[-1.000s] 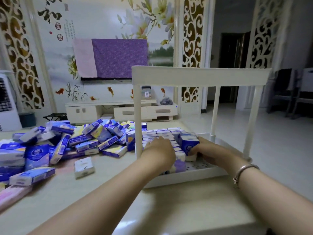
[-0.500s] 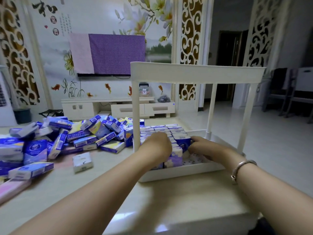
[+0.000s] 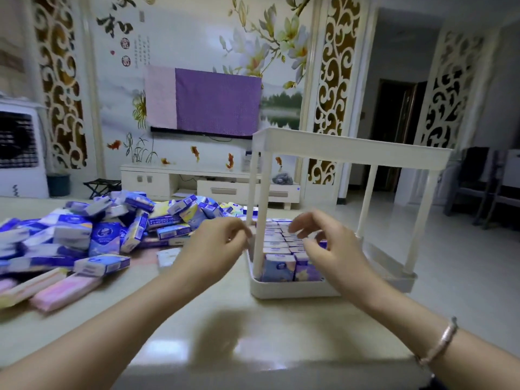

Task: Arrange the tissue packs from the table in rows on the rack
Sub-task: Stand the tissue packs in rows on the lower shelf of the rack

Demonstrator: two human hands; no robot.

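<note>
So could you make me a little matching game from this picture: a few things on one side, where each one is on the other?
Things:
1. bracelet
2. pink packs
3. purple cloth
4. standing tissue packs

Places:
A. in the rack's bottom tray
B. hanging on the far wall
C. on the right wrist
D. flat on the table, far left

Pairs: 1-C, 2-D, 3-B, 4-A

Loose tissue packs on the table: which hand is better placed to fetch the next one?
Left hand, probably: the loose packs lie on its side, while the right hand hovers over the rack.
</note>
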